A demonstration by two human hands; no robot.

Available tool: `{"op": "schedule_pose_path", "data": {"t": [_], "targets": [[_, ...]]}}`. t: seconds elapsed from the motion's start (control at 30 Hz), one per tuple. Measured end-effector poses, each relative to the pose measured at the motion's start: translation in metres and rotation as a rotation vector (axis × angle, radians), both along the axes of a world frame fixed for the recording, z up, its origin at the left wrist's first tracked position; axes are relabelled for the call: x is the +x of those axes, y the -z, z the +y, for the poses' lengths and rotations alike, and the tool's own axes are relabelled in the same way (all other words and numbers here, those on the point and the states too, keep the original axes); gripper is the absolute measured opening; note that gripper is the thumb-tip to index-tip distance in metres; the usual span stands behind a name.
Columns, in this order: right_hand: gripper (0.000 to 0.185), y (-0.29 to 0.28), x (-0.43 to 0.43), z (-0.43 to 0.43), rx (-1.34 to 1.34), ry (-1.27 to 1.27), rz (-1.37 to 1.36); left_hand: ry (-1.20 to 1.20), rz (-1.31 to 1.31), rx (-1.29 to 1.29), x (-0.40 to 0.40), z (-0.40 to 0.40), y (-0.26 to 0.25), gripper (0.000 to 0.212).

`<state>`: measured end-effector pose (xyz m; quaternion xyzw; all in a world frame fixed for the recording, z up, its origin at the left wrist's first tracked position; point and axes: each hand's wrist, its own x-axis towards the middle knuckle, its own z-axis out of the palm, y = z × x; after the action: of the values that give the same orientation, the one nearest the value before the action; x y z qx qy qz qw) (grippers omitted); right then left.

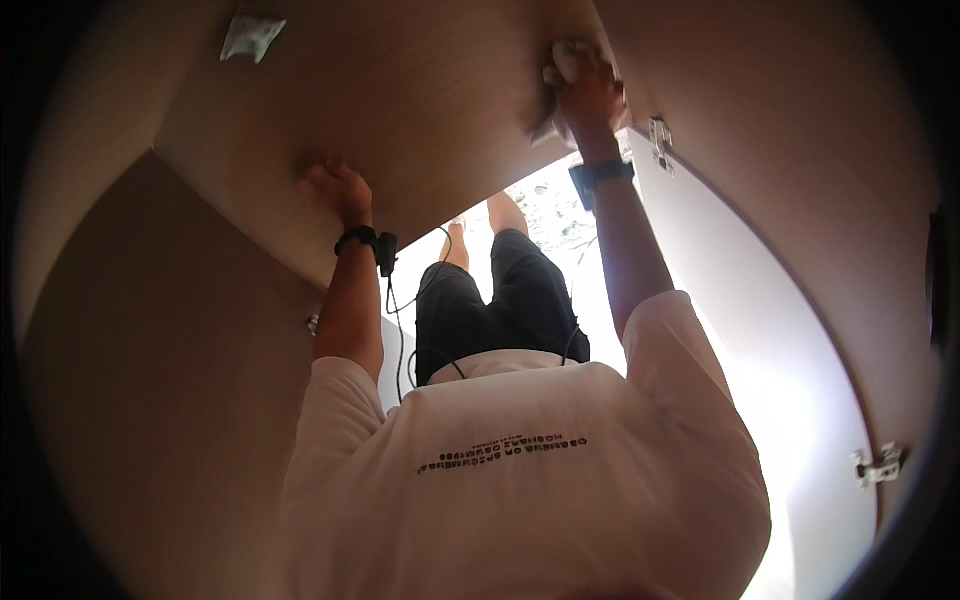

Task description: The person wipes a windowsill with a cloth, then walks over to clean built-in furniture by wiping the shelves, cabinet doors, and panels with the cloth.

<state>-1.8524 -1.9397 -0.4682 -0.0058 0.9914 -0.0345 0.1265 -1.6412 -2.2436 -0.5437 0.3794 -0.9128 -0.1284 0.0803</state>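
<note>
I lean inside a cabinet, over its bottom panel (420,112). My right hand (592,97) is closed on a pale, crumpled cloth (574,60), pressed against the panel near its right edge; the hand is a little blurred. More of something pale shows just below that hand, too blurred to name. On the left, my left hand (337,187) rests on the same panel with its fingers partly curled, and no object shows in it. Both wrists carry dark bands, and a small black device with a cable hangs beside the left one.
A small white piece (253,37) lies on the panel at the upper left. Side walls (150,315) stand at left and right. An open door (750,300) hangs on metal hinges (877,463) at the right. Black cables (397,330) dangle before my body.
</note>
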Motion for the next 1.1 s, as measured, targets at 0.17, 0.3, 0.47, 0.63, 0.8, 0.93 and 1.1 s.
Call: {"op": "schedule_pose_path", "data": {"t": [0.17,0.3,0.47,0.63,0.8,0.93,1.1], "targets": [[0.048,-0.031,0.093,0.071,-0.012,0.511,-0.374,0.013,-0.001,-0.128,0.021,-0.009,0.022,0.034],[0.039,-0.032,0.145,0.109,-0.023,0.606,-0.247,0.023,-0.168,-0.110,0.007,0.003,0.003,0.032],[0.045,-0.066,0.124,0.023,-0.488,0.387,0.194,0.004,-0.101,-0.345,0.027,-0.015,0.032,0.039],[0.054,-0.059,0.058,-0.097,-0.824,0.017,0.351,-0.005,-0.147,-0.258,0.023,-0.010,0.028,0.044],[0.043,0.024,-0.018,-0.109,-0.303,-0.097,0.244,-0.055,-0.069,0.005,0.002,0.003,-0.001,0.045],[0.039,0.011,-0.038,-0.055,0.011,0.070,-0.248,0.314,-0.743,-0.225,0.004,0.002,-0.033,0.044],[0.055,0.038,0.047,0.039,0.142,0.046,0.059,-0.023,-0.140,-0.138,0.011,0.003,0.005,0.041]]}}
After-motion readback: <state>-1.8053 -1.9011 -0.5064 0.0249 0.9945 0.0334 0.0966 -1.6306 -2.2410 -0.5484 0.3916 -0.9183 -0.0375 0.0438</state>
